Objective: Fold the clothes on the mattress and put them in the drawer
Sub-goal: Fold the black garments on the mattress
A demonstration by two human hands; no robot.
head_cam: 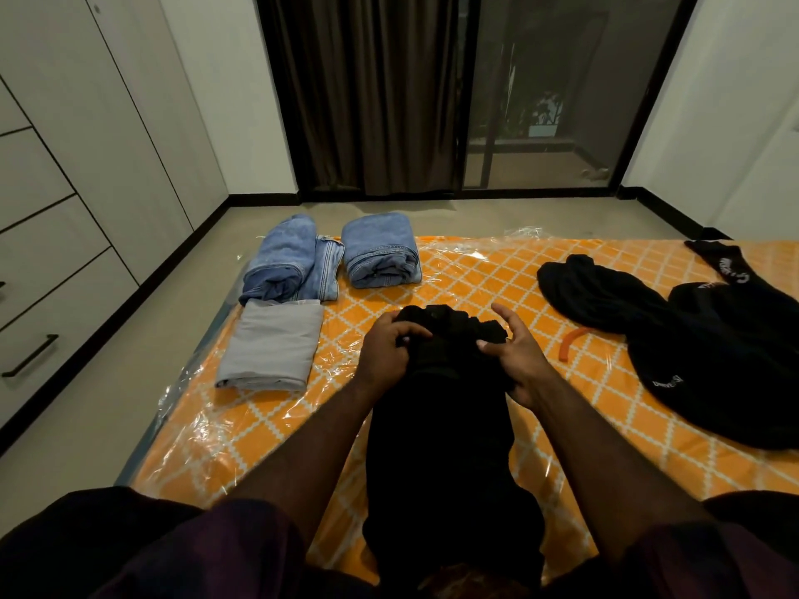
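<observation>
Garment in hand: a black garment (449,408), lying on the orange patterned mattress (497,270) with its long axis running straight away from the person, near end at the body, far end rolled or bunched between the hands. The left hand (391,343) grips the left side of the bunched end, fingers curled into the cloth. The right hand (516,348) holds the right side, thumb and lower fingers pinching the fabric, index finger raised. Both hands sit level at the far end, so neither is nearer; the next fold or roll appears to run along the long axis.

Finished items lie to the left and beyond: a folded grey cloth (272,343) just left of the left hand, two rolled denim pieces (285,257) and (380,248) at the far left corner of the mattress. A loose heap of black clothes (691,339) lies well apart to the right, not yet folded, with an orange strap-like piece (573,341) between it and the right hand. The mattress carries a clear plastic wrap. The drawers (39,296) stand along the left wall, closed. Nothing blocks the garment itself; the folded grey cloth is the closest neighbour on the side toward the drawers.
</observation>
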